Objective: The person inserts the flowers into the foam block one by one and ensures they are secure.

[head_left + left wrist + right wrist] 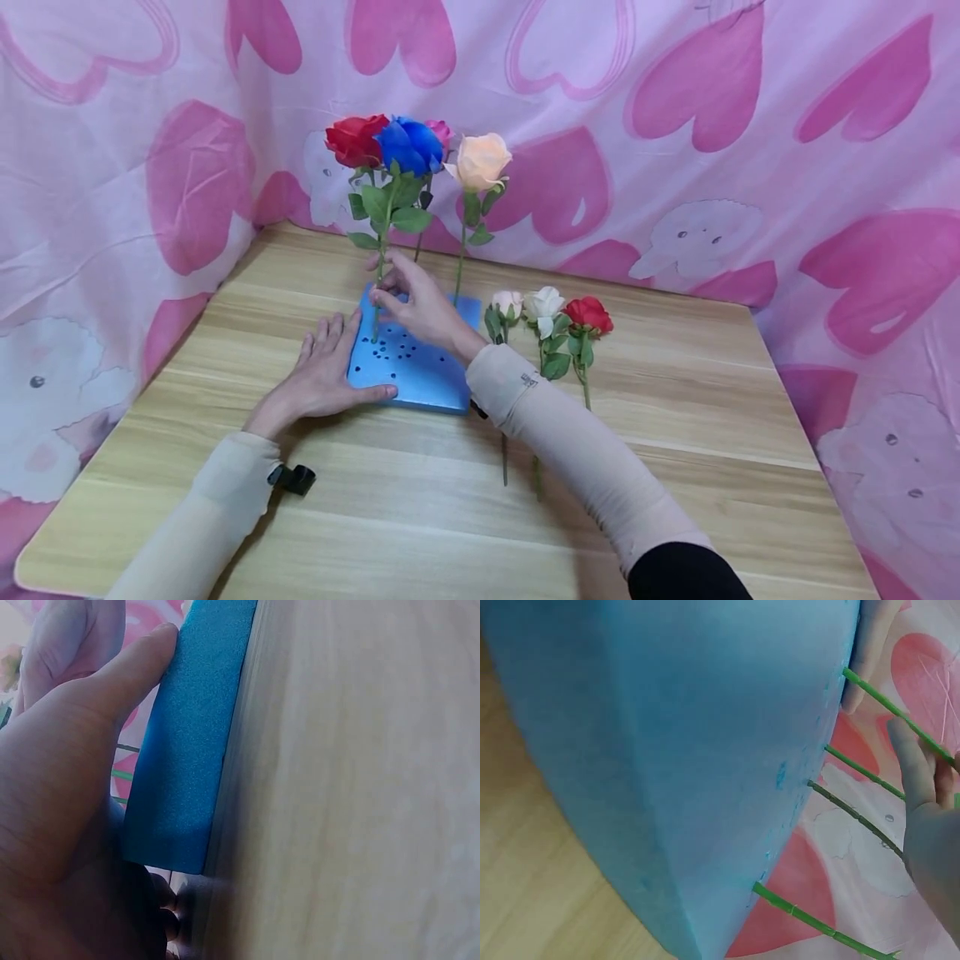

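Note:
My right hand (426, 310) pinches the green stem of a blue rose (410, 147) between thumb and fingers. The stem's lower end meets the top of a light blue foam block (431, 387) dotted with small holes. In the right wrist view that stem (892, 706) slants from the foam up to the fingers. My left hand (318, 379) rests against the block's left side, fingers spread and straight, thumb along the front edge. A red rose (351, 142), a peach rose (481, 161) and a partly hidden pink flower (440, 132) stand upright behind the right hand.
To the right of the block, a pale pink rose (507, 302), a white rose (544, 303) and a red rose (589, 315) lie on the wooden table (697, 400). The right forearm crosses over their stems. A pink heart-patterned cloth (570, 183) hangs behind the table.

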The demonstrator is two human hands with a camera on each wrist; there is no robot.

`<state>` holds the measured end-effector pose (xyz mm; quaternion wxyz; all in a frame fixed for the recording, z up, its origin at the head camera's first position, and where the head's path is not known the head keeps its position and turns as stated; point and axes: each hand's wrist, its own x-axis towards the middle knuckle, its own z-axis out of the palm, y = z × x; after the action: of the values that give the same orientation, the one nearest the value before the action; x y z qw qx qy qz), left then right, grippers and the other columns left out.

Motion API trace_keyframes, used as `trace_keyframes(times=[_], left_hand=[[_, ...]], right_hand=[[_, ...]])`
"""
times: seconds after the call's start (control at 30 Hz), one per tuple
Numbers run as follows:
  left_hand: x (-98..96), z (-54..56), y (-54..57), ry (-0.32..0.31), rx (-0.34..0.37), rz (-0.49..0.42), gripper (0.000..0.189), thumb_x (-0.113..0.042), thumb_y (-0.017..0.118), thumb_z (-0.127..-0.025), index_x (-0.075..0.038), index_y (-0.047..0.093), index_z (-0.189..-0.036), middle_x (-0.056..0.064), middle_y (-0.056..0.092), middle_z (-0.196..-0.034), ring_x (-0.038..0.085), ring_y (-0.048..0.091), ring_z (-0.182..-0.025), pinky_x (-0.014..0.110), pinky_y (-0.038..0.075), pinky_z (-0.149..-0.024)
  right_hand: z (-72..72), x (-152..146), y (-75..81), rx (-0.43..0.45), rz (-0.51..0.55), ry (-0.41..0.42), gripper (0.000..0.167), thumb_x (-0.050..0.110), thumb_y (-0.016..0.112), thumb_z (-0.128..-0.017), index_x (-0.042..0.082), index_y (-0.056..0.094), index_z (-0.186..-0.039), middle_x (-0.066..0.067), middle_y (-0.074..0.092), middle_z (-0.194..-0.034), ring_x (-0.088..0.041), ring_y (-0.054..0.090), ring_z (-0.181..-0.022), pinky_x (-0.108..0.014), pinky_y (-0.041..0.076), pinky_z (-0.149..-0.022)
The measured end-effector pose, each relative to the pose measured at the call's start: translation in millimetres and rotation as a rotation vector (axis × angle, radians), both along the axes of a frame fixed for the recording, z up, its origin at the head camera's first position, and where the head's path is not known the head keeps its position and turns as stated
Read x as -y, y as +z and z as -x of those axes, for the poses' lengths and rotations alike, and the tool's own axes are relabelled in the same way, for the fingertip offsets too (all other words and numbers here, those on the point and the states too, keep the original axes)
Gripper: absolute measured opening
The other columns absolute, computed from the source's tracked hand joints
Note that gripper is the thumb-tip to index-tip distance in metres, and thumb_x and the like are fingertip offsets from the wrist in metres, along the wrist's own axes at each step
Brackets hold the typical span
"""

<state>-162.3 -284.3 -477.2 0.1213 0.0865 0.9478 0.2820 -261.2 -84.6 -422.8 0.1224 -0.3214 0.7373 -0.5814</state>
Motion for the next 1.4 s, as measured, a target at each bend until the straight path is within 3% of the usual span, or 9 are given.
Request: trace_keyframes(times=[0.2, 0.33, 0.77, 1.17, 1.4], left_hand=[[-1.5, 0.4, 1.6, -0.011, -0.009, -0.002, 0.141, -0.08, 0.075, -0.09, -0.011, -0.011, -0.178, 0.037, -0.008, -0.18, 0.061, -0.012, -0.166, 0.078, -0.009, -0.131], [-2.9, 0.8, 2.8, -0.013, -0.01, -0.005, 0.141, -0.079, 0.076, -0.09, -0.012, -0.012, -0.178, 0.037, -0.008, -0.18, 0.06, -0.012, -0.166, 0.078, -0.009, -0.131], [-5.6, 1.4, 3.8, -0.014, -0.015, -0.01, 0.142, -0.079, 0.077, -0.089, -0.01, -0.009, -0.179, 0.037, -0.008, -0.181, 0.061, -0.012, -0.166, 0.078, -0.009, -0.131], [-4.3, -0.4, 2.6, -0.004, -0.005, -0.009, 0.143, -0.079, 0.077, -0.089, -0.012, -0.012, -0.178, 0.036, -0.01, -0.181, 0.061, -0.013, -0.166, 0.079, -0.009, -0.13], [-2.3, -1.2, -0.3, 0.001, -0.009, -0.005, 0.145, -0.079, 0.078, -0.088, -0.011, -0.013, -0.178, 0.036, -0.012, -0.18, 0.061, -0.013, -0.165, 0.079, -0.009, -0.13]], right_hand=[[-1.1, -6, 2.1, -0.069, -0.089, -0.029, 0.058, 0.018, 0.073, -0.11, 0.023, 0.05, -0.163, -0.014, 0.074, -0.137, -0.02, 0.074, -0.114, -0.035, 0.064, -0.095], [-1.3, -11, 2.8, -0.062, -0.132, -0.043, 0.067, 0.026, 0.076, -0.109, 0.031, 0.045, -0.168, -0.01, 0.073, -0.142, -0.013, 0.072, -0.117, -0.033, 0.061, -0.099], [-6.9, -27, 6.8, 0.017, -0.14, -0.079, 0.083, 0.037, 0.083, -0.104, 0.023, 0.038, -0.172, -0.005, 0.071, -0.146, -0.017, 0.074, -0.123, -0.037, 0.064, -0.101], [-20.3, -53, 21.5, 0.181, 0.041, 0.01, 0.083, 0.02, 0.084, -0.103, 0.032, 0.039, -0.171, -0.018, 0.062, -0.16, -0.027, 0.076, -0.122, -0.062, 0.066, -0.093], [-26.3, -77, 28.8, 0.186, 0.078, 0.017, 0.082, 0.017, 0.083, -0.104, 0.031, 0.038, -0.171, -0.018, 0.06, -0.161, -0.03, 0.075, -0.124, -0.065, 0.065, -0.095]])
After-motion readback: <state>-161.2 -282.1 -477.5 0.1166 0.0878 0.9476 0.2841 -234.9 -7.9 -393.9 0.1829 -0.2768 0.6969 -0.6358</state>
